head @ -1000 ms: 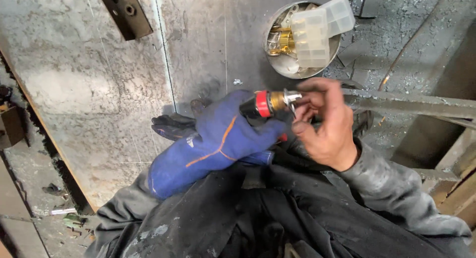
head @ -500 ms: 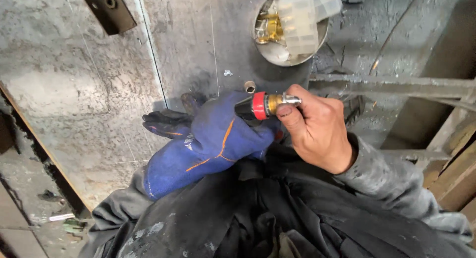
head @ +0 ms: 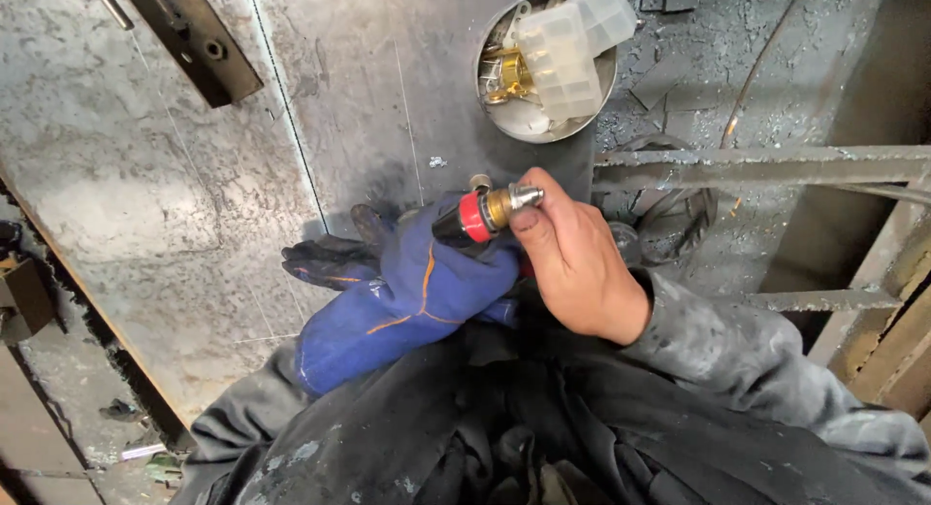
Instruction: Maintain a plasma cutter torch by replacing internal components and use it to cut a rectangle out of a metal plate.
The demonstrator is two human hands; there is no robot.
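Hands [head: 572, 262] apparently on torch nozzle [head: 485, 212]

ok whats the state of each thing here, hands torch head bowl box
left hand: in a blue glove, closed around the torch head's dark body
right hand: bare, fingertips pinching the metal tip
torch head: held off the plate, red collar and brass tip showing
round metal bowl: holding brass fittings
clear plastic box: resting across the bowl

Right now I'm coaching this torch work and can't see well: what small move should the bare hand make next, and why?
Probably keep turning the metal tip with the right hand: its fingers pinch that tip at the brass end of the red-collared torch head, which the blue-gloved left hand steadies. Whether it is tightening or loosening cannot be told.
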